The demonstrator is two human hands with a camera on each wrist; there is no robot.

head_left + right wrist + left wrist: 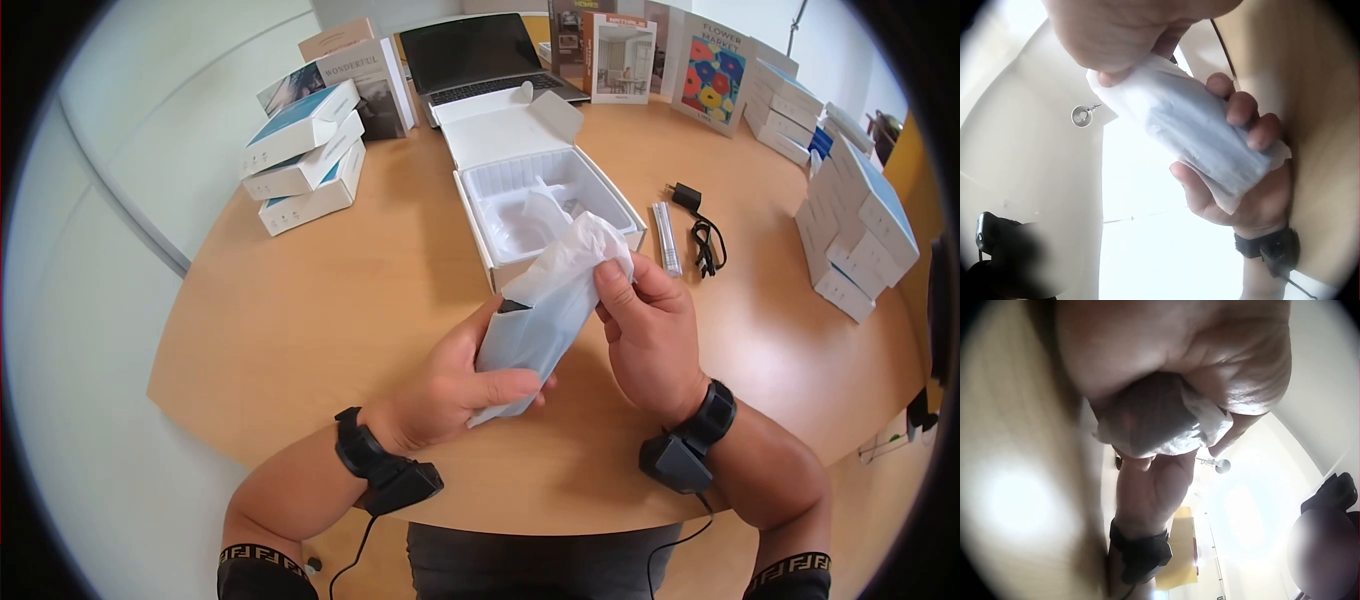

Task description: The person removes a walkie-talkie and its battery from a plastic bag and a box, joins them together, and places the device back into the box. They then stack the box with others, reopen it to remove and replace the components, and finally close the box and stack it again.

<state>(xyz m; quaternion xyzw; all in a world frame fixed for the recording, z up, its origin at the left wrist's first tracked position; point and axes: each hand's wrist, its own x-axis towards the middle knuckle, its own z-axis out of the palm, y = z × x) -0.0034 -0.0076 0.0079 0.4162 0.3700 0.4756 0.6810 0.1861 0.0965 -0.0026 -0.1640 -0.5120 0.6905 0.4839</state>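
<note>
Left hand (440,385) grips oblong, dark-cornered object (515,307) in filmy white wrapping (545,335) above light wooden bench (330,300); right hand (655,345) pinches wrapping's loose end. Slack grip, sharp tug could drop object.

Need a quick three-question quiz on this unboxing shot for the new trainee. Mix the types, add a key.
1. True or false: the left hand grips the wrapped item while the right hand pinches the far end of its white wrapper.

2. What lies between the open white box and the black power adapter's coiled cable?
A) the laptop
B) a slim clear packet
C) the flower-patterned book

3. Fill in: the left-hand stack is made of ____ white boxes.

Key: 1 true; 2 B; 3 three.
</note>
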